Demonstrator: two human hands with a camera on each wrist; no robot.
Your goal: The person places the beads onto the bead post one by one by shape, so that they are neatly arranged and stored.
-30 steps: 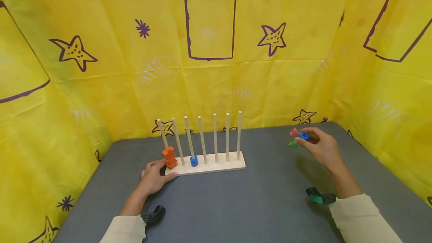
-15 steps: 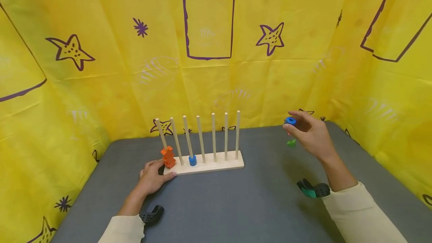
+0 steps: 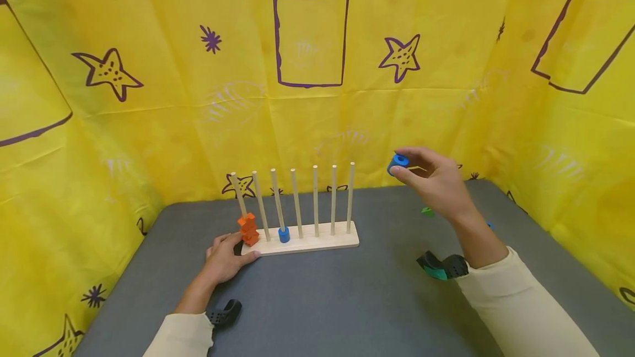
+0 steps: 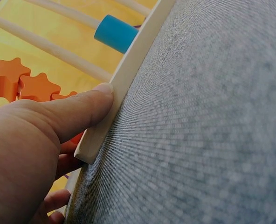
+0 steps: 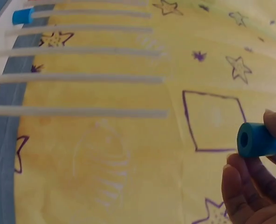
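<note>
A wooden peg rack (image 3: 322,242) with several upright pegs stands on the table. Orange star beads (image 3: 249,230) are stacked on its leftmost peg, and a blue cylinder bead (image 3: 284,234) sits at the bottom of the third. My left hand (image 3: 225,260) grips the rack's left end, thumb along the front edge of the base (image 4: 128,65), other fingers partly hidden behind. Up in the air, right of the pegs and about level with their tops, my right hand (image 3: 436,180) pinches another blue cylinder bead (image 5: 257,140) between thumb and fingers. The bead's hole shows in the right wrist view.
On the grey table (image 3: 337,302), a small green bead (image 3: 428,211) lies beneath the right hand. A blue piece (image 3: 490,225) peeks out beside the right forearm. A yellow patterned cloth (image 3: 307,125) encloses the table at the back and sides.
My right hand has lifted the blue cylinder bead from beside the loose beads and carried it up and left toward the rack. The left hand has stayed on the rack's end.
</note>
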